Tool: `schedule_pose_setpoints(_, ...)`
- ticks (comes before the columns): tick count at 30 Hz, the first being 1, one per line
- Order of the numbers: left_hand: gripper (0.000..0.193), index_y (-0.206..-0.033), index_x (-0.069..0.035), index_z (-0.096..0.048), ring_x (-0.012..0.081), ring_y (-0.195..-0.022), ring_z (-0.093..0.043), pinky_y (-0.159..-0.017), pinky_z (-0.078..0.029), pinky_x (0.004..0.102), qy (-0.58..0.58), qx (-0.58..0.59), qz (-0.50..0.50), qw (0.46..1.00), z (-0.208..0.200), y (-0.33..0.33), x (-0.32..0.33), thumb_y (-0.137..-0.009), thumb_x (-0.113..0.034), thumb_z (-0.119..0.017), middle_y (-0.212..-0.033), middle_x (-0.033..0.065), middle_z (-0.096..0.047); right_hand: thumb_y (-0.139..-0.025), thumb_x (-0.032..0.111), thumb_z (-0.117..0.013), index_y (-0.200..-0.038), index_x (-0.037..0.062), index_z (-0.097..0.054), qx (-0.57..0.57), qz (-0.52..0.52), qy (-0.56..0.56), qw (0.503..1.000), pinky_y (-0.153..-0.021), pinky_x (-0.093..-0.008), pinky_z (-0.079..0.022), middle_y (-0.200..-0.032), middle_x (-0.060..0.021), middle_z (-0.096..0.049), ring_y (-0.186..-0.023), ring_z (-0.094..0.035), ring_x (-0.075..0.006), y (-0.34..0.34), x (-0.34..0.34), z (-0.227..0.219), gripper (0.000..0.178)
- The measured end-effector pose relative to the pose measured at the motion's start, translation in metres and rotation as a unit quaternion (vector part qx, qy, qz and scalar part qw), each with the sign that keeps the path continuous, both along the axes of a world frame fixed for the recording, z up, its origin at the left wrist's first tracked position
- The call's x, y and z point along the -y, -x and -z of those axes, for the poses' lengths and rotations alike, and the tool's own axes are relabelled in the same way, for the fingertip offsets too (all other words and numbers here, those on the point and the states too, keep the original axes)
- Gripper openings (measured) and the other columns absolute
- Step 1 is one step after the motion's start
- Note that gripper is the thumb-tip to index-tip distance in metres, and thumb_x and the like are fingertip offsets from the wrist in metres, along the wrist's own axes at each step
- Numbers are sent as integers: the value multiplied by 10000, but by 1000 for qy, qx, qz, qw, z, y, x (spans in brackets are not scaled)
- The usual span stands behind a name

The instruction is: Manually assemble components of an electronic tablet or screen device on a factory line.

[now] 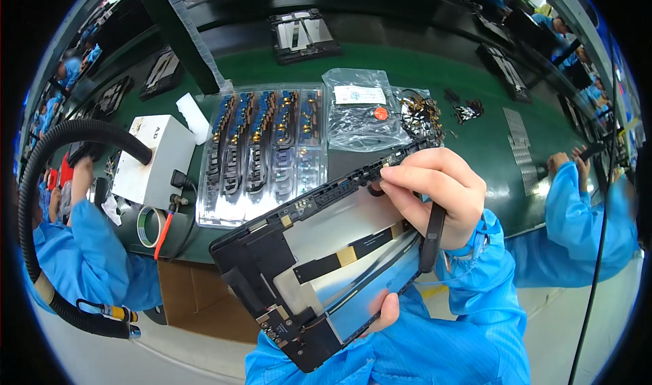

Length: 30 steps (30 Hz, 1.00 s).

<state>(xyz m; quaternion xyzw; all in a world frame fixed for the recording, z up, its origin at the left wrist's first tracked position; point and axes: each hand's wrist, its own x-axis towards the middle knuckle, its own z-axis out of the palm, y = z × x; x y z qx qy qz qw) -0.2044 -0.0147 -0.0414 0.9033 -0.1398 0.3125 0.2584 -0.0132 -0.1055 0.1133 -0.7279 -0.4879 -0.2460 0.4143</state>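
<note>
An opened tablet [353, 252] is tilted in front of me, its inside with flat cables, metal plates and small boards facing up. My left hand [386, 315] grips its lower edge; the thumb shows on top and the other fingers are hidden beneath. Over the upper right edge, my right hand [441, 185] is closed, with thumb and forefinger pinched at the black frame strip. Whether a small part sits between those fingertips I cannot tell. A dark slim tool [432, 239] hangs from the same hand, tucked into the palm; its kind is not clear.
Behind the tablet lie a clear tray [272, 212] of flex parts, a plastic bag [360, 123] and loose cables [420, 110]. At left stand a white box [153, 157], black hose [75, 130], tape roll [151, 225] and cardboard box [204, 300]. Co-workers in blue sit both sides.
</note>
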Motion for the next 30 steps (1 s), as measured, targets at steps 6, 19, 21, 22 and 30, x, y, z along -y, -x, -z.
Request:
schedule_pose_setpoints(6, 298, -1065, -105, -541, 209, -901, -593, -780, -504, 361, 87, -32, 20, 995, 6, -2, 1, -840, -299, -506, -1040, 49, -583, -619, -9, -730, -858, 30, -662, -19, 8, 11, 1000, -545, -291, -509, -753, -84, -598, -656, -622, -216, -5, 1, 5, 252)
schedule_pose_setpoints(19, 345, -1076, -84, -539, 221, -914, -585, -796, -492, 368, 275, -88, 49, 956, 14, 0, 1, -821, -314, -509, -1051, 70, -581, -822, 721, -192, -895, -15, -624, -236, 12, -16, 972, -646, -274, -389, -866, -87, -535, -740, -478, -142, -3, 31, -12, 857)
schedule_pose_setpoints(21, 352, -1077, -80, -539, 222, -916, -584, -798, -491, 369, 303, -95, 52, 947, 14, 2, 1, -818, -316, -510, -1053, 73, -581, -813, 669, -368, -889, -21, -604, -291, -110, -97, 945, -537, -219, -350, -767, -49, -543, -619, -464, -92, -10, 32, -4, 733)
schedule_pose_setpoints(22, 355, -1078, -79, -538, 223, -917, -584, -799, -490, 370, 317, -99, 56, 941, 15, 2, 1, -816, -317, -510, -1054, 74, -581, -838, 587, -486, -899, -25, -596, -359, -136, -126, 915, -522, -201, -362, -746, -36, -547, -590, -466, -76, -6, 34, -8, 625)
schedule_pose_setpoints(30, 384, -1085, -65, -537, 230, -926, -579, -809, -483, 374, 423, -127, 78, 894, 16, 6, 0, -804, -326, -513, -1061, 87, -579, -772, 237, -690, -982, -34, -592, -455, -135, -51, 879, -828, -332, -481, -965, -166, -609, -901, -601, -230, -26, 21, -22, 357)
